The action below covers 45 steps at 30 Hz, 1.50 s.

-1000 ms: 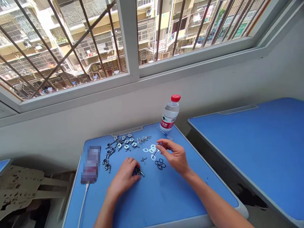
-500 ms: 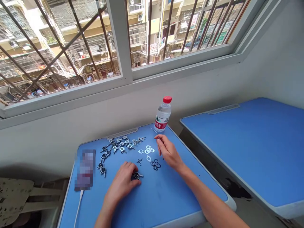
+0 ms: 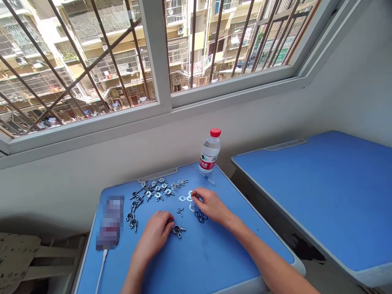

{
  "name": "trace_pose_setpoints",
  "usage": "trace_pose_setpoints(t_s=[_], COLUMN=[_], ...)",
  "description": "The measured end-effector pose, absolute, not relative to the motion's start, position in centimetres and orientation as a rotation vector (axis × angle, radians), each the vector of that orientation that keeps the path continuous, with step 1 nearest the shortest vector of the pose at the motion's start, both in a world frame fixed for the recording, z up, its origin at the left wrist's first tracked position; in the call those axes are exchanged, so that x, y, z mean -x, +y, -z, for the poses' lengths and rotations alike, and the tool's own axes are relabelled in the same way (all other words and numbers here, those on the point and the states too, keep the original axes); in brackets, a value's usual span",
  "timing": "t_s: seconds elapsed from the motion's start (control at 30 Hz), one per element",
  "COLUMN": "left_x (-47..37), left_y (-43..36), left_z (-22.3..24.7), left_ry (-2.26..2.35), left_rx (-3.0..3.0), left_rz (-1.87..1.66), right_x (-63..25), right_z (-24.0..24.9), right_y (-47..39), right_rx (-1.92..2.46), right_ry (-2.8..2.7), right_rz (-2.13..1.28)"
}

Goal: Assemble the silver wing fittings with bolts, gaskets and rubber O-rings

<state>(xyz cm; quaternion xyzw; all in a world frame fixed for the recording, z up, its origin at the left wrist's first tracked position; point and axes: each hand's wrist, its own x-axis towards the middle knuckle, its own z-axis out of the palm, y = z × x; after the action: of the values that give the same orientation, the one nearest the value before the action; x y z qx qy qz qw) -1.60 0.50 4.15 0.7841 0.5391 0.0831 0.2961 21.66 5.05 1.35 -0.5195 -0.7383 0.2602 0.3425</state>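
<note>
My left hand (image 3: 155, 232) rests on the blue table, fingers loosely curled and thumb slightly apart, holding nothing visible. Just right of its fingertips lies a metal part with a black round centre (image 3: 177, 230). My right hand (image 3: 210, 204) is closed in a pinch over the flat silver gaskets (image 3: 183, 199), partly covering them; what is between its fingertips is hidden. Black rings (image 3: 201, 217) lie under and beside this hand. Tiny screws (image 3: 180, 210) sit between the hands. A thin screwdriver (image 3: 209, 179) lies beyond my right hand.
Several metal parts (image 3: 157, 188) spread over the table's back left. A blurred-out phone-like object (image 3: 110, 222) with a white cable (image 3: 101, 269) is at the left edge. A red-capped water bottle (image 3: 210, 153) stands at the back. Another blue table (image 3: 321, 196) is on the right.
The screwdriver has left my right hand and lies on the table; that hand has moved left and nearer to the gaskets. My left hand has drawn back from the metal part.
</note>
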Motion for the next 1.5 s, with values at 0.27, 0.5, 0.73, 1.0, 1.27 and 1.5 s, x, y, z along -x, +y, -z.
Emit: trace_pose_setpoints(t_s=[0.27,0.5,0.73,1.0,1.27,1.5], left_x=[2.1,2.2,2.4,1.8,1.9,1.9], left_y=[0.7,0.8,0.6,0.1,0.2,0.3], left_z=[-3.8,-3.7,-3.9,-4.2,-4.1,-4.1], left_ry=[1.434,1.429,1.364,1.273,1.263,1.27], left_rx=[-2.121,-2.099,-2.098,-2.104,-2.111,-2.109], left_rz=[-0.21,-0.181,-0.184,-0.193,-0.197,-0.193], right_x=[-22.3,-22.7,-22.0,-19.2,-16.0,-15.2], right_z=[-1.1,-1.4,-2.0,-4.0,-3.5,-3.0], right_y=[5.6,5.6,5.4,7.6,9.6,9.6], right_rx=[1.422,1.46,1.484,1.607,1.763,1.778], right_ry=[-1.941,-1.987,-2.045,-2.221,-2.374,-2.418], right_rz=[-0.665,-0.701,-0.68,-0.491,-0.329,-0.301])
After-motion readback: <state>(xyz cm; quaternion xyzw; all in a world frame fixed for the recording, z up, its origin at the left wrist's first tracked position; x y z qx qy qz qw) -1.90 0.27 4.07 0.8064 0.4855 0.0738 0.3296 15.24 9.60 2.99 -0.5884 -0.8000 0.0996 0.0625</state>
